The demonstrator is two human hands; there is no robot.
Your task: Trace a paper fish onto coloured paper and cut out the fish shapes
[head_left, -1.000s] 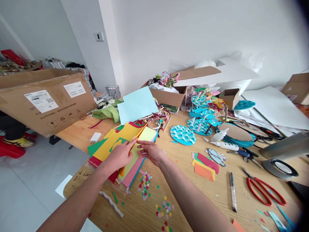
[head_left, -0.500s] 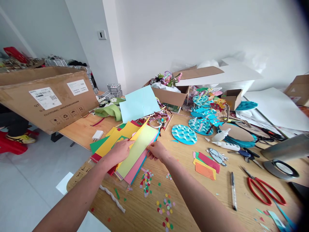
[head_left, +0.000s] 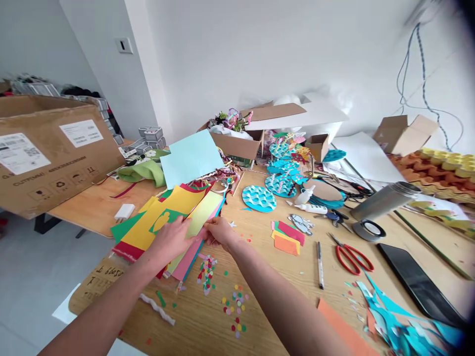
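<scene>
A fanned stack of coloured paper (head_left: 181,198) lies at the table's left side, with yellow, green, red, pink and blue sheets showing. My left hand (head_left: 174,238) is closed at the yellow sheets, its fingers bent over their edge beside a pale yellow-green strip (head_left: 205,210). At the stack's right edge, my right hand (head_left: 218,232) pinches the sheets between thumb and bent fingers. A pink sheet (head_left: 191,257) and a blue edge show beneath the strip. Behind the stack leans a light blue sheet (head_left: 191,158). How many sheets each hand grips is hidden.
Paper dots (head_left: 237,301) lie near the front. To the right are small paper cards (head_left: 287,237), a pen (head_left: 320,264), red-handled scissors (head_left: 354,257), a phone (head_left: 419,282) and a metal flask (head_left: 386,200). A cardboard box (head_left: 55,153) stands at left, blue wavy discs (head_left: 259,199) behind.
The view has turned right, bringing the phone and blue scraps into sight. The raised yellow sheet now lies over to the left. My right hand stays at the stack's right edge.
</scene>
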